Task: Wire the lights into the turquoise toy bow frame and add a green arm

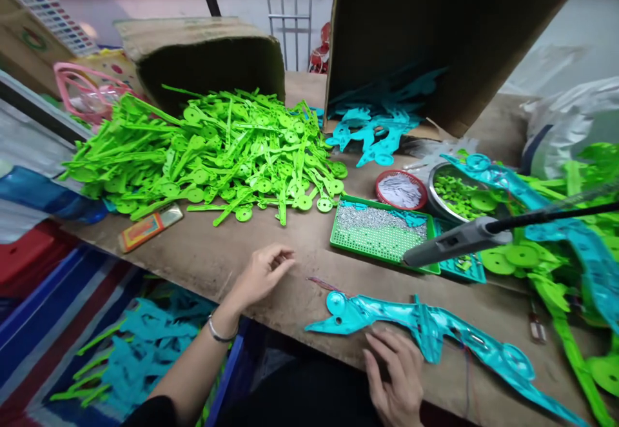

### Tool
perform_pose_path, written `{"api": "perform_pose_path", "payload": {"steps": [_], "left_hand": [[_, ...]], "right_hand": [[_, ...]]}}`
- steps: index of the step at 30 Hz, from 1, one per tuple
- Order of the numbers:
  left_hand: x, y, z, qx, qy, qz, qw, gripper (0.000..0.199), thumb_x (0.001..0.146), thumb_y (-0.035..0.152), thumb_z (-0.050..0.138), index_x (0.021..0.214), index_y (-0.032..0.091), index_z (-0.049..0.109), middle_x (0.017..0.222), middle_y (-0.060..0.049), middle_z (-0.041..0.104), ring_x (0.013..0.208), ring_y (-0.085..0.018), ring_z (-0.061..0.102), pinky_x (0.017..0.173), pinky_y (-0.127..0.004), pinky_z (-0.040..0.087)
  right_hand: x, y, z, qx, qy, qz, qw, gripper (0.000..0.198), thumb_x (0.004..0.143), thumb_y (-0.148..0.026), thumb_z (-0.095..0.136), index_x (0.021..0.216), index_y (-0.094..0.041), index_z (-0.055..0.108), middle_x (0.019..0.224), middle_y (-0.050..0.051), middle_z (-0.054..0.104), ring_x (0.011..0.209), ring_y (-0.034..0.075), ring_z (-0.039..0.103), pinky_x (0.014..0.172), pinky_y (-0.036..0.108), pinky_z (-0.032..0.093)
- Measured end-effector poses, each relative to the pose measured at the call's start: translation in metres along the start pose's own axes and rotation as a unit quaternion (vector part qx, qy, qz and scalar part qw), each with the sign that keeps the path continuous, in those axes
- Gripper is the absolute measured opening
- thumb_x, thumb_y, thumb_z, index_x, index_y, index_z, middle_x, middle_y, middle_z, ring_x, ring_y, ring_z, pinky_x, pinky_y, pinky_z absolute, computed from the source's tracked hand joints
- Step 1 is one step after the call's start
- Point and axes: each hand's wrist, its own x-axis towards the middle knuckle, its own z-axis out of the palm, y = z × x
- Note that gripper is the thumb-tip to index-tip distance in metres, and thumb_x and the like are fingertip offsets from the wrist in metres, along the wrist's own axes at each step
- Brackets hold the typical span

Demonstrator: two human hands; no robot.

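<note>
A long turquoise plastic bow-shaped shell [387,311] lies across the front of the table, with round discs near its ends and thin red and dark wires coming out. Beside its near edge is my right hand [396,375], fingers loosely stretched and apart; whether the fingertips touch the shell I cannot tell. My left hand [264,275] hovers at or just above the tabletop, left of the shell's wires. Its fingers are loosely bent with a gap to the thumb, and nothing shows in them.
Behind lies a heap of green plastic parts [217,149]. A green tray [338,237] holds small metal pieces; a grey tool [454,240] on a cable hangs over it. A red basket [423,198] and metal bowl [432,188] stand beyond. More turquoise parts [145,349] fill a lower-left bin.
</note>
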Motion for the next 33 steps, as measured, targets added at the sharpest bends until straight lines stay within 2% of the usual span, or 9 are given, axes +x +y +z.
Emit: {"api": "perform_pose_path", "payload": {"steps": [3,8,13,15,21,23,25,28,33], "left_hand": [[0.000,-0.005,0.000,-0.013,-0.055,-0.008,0.998,0.015,0.093,0.034,0.063,0.101,0.024,0.071,0.089,-0.002,0.075,0.078,-0.017,0.071,0.070,-0.029,0.057],[0.015,-0.002,-0.007,0.007,0.005,-0.013,1.000,0.017,0.093,0.034,0.061,0.105,0.026,0.070,0.095,-0.004,0.076,0.083,-0.019,0.071,0.074,-0.033,0.058],[0.029,0.009,-0.005,0.000,-0.132,0.031,0.991,0.019,0.094,0.031,0.062,0.108,0.022,0.070,0.095,-0.004,0.076,0.080,-0.016,0.071,0.076,-0.029,0.057],[0.031,0.011,-0.005,0.002,-0.143,0.035,0.989,0.019,0.094,0.031,0.061,0.108,0.021,0.069,0.095,-0.004,0.076,0.082,-0.016,0.071,0.078,-0.029,0.056],[0.036,-0.002,-0.021,0.046,-0.093,0.021,0.994,0.019,0.095,0.033,0.059,0.106,0.021,0.070,0.097,-0.004,0.076,0.082,-0.016,0.071,0.075,-0.027,0.056],[0.044,-0.014,-0.037,0.126,-0.024,-0.003,0.992,0.016,0.094,0.031,0.059,0.100,0.023,0.071,0.095,-0.003,0.076,0.082,-0.017,0.071,0.078,-0.029,0.056],[0.057,-0.030,-0.060,0.218,0.088,-0.057,0.970,0.017,0.093,0.026,0.055,0.097,0.023,0.071,0.099,-0.006,0.075,0.091,-0.022,0.070,0.088,-0.035,0.055],[0.081,-0.060,-0.098,0.277,0.199,-0.133,0.930,0.030,0.094,0.017,0.045,0.115,0.016,0.065,0.118,-0.018,0.068,0.115,-0.032,0.061,0.105,-0.049,0.046],[0.111,-0.098,-0.124,0.317,0.234,-0.193,0.899,0.038,0.089,0.021,0.058,0.126,0.015,0.061,0.123,-0.020,0.061,0.119,-0.036,0.056,0.105,-0.053,0.045]], "right_hand": [[0.003,-0.001,0.001,-0.006,-0.004,0.004,1.000,0.014,0.091,-0.014,0.067,0.103,-0.017,0.071,0.099,0.008,0.073,0.099,0.023,0.067,0.090,0.041,0.049],[0.002,-0.002,0.002,-0.011,-0.013,-0.004,1.000,0.014,0.089,-0.014,0.067,0.101,-0.019,0.072,0.098,0.007,0.074,0.100,0.024,0.067,0.089,0.042,0.049],[-0.001,0.000,0.004,-0.011,-0.017,-0.017,1.000,0.018,0.086,-0.012,0.070,0.102,-0.019,0.072,0.099,0.007,0.075,0.101,0.024,0.067,0.089,0.040,0.050],[0.000,0.000,0.004,-0.011,-0.011,-0.017,1.000,0.016,0.086,-0.011,0.070,0.100,-0.019,0.073,0.097,0.007,0.075,0.100,0.024,0.067,0.088,0.040,0.050],[-0.004,0.003,0.004,-0.017,-0.013,-0.034,0.999,0.016,0.084,-0.010,0.072,0.097,-0.019,0.074,0.095,0.007,0.077,0.096,0.025,0.068,0.085,0.041,0.049],[-0.007,0.007,0.005,-0.023,-0.015,-0.050,0.998,0.018,0.082,-0.011,0.074,0.097,-0.020,0.075,0.094,0.007,0.077,0.093,0.025,0.069,0.083,0.041,0.049],[-0.008,0.012,0.006,-0.026,-0.015,-0.069,0.997,0.018,0.080,-0.012,0.076,0.096,-0.021,0.076,0.092,0.006,0.078,0.090,0.026,0.069,0.081,0.042,0.049],[-0.007,0.018,0.009,-0.028,-0.011,-0.094,0.995,0.019,0.078,-0.013,0.078,0.094,-0.022,0.076,0.090,0.006,0.078,0.087,0.026,0.070,0.078,0.041,0.049],[-0.001,0.017,0.013,-0.032,0.003,-0.111,0.993,0.013,0.079,-0.013,0.077,0.090,-0.021,0.075,0.083,0.006,0.078,0.080,0.025,0.070,0.074,0.040,0.049]]}}
